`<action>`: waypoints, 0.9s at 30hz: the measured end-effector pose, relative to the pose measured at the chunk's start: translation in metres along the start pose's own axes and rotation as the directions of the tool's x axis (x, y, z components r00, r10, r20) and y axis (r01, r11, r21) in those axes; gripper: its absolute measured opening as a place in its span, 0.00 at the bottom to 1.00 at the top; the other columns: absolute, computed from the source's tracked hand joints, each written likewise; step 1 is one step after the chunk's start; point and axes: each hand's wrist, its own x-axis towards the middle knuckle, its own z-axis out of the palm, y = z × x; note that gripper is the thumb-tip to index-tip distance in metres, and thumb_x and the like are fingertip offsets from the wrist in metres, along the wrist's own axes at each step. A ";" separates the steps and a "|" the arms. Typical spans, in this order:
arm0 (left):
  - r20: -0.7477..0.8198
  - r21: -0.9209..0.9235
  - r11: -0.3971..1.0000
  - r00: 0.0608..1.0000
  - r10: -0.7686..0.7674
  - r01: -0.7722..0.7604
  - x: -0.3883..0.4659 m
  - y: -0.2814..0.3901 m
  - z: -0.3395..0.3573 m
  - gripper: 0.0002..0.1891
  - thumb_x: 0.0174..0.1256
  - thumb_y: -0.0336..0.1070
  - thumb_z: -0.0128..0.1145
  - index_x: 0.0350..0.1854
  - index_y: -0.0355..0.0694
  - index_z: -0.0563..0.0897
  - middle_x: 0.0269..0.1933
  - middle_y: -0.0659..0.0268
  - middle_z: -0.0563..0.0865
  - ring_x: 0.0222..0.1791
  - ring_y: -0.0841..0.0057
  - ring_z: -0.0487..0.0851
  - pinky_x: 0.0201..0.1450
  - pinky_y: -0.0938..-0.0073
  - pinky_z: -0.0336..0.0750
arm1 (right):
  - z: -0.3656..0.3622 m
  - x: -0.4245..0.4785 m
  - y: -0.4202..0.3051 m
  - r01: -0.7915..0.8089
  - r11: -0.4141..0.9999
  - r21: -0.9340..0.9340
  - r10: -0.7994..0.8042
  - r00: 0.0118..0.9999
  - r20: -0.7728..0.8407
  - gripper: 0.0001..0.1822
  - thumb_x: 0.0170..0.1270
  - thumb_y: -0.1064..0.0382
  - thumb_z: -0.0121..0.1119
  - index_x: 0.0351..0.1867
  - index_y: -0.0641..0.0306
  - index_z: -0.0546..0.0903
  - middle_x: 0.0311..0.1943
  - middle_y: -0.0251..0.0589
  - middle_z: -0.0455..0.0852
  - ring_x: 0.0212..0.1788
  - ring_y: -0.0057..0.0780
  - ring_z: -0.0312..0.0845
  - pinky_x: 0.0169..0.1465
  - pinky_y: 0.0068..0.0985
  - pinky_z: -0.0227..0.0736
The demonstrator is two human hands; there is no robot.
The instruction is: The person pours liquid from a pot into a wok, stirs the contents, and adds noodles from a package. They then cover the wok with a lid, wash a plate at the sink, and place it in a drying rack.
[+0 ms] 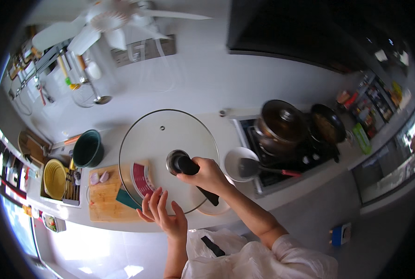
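Note:
My right hand (207,176) grips the long black handle (208,196) of a large round glass lid (165,139). A metal collar (174,161) sits at the handle's base, and the pane has a small steam vent. My left hand (165,212) is at the lid's lower left rim, fingers apart, fingertips by a curved dark red label (142,179) that bears writing. Whether they touch it I cannot tell. Behind the lid, partly covered, lies a wooden cutting board (104,195) with purple onion pieces (99,177) and a flat teal object (127,199).
Right of the lid, a white bowl (233,162) holds a dark spatula (249,168). A lidded pot (280,122) and a frying pan (328,123) stand on the gas stove (298,157). A dark green basin (88,148) and yellow colander (54,179) are left. A fan (109,21) hangs above.

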 end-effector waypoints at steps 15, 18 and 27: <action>0.403 -0.366 0.881 0.803 0.439 -0.298 -0.137 0.274 0.055 0.29 0.42 0.27 0.56 0.55 0.42 0.68 0.58 0.59 0.69 0.64 0.59 0.55 0.61 0.48 0.30 | -0.254 -0.241 0.073 -0.102 0.969 -0.224 -0.012 0.890 -0.456 0.16 0.41 0.56 0.64 0.23 0.69 0.76 0.21 0.49 0.78 0.26 0.45 0.76 0.28 0.31 0.69; 0.417 -0.420 0.842 0.752 0.511 -0.339 -0.147 0.312 0.077 0.30 0.41 0.29 0.57 0.54 0.43 0.69 0.58 0.60 0.69 0.63 0.62 0.56 0.61 0.46 0.26 | -0.295 -0.265 0.073 -0.230 0.958 -0.169 0.112 0.849 -0.516 0.17 0.41 0.56 0.64 0.24 0.70 0.76 0.22 0.51 0.78 0.27 0.42 0.78 0.29 0.30 0.69; 0.344 -0.680 0.645 0.627 0.699 -0.347 -0.158 0.414 0.173 0.23 0.46 0.33 0.55 0.49 0.45 0.72 0.56 0.64 0.69 0.61 0.63 0.58 0.59 0.39 0.33 | -0.437 -0.283 0.142 -0.405 0.914 -0.011 0.333 0.767 -0.549 0.14 0.43 0.60 0.64 0.26 0.68 0.77 0.21 0.32 0.76 0.25 0.15 0.68 0.27 0.17 0.64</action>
